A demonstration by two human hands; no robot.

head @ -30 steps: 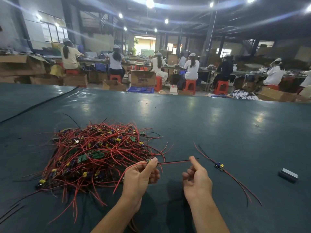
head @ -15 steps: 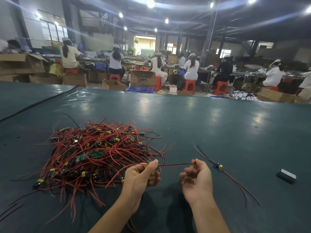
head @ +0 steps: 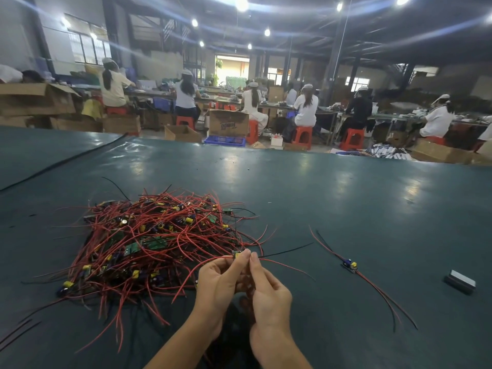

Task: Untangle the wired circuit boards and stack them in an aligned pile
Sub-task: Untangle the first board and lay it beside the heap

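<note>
A tangled heap of small circuit boards with red and black wires (head: 151,243) lies on the dark green table (head: 332,198), left of centre. My left hand (head: 219,283) pinches one small board (head: 237,253) at its fingertips, just off the heap's right edge. My right hand (head: 269,288) is close beside it, its fingertips pinching that board's wires, which trail right as a black lead and a red lead. One separated board with yellow and blue parts (head: 350,265) lies alone to the right, its wires stretched along the table.
A small dark rectangular block (head: 460,281) lies at the right. A black cable (head: 66,159) runs across the table's far left. Beyond the far edge sit seated workers, red stools and cardboard boxes (head: 228,123).
My right hand has slid left along the wires until it meets my left hand at the board. The wire ends, earlier held taut, now trail loose to the right.
</note>
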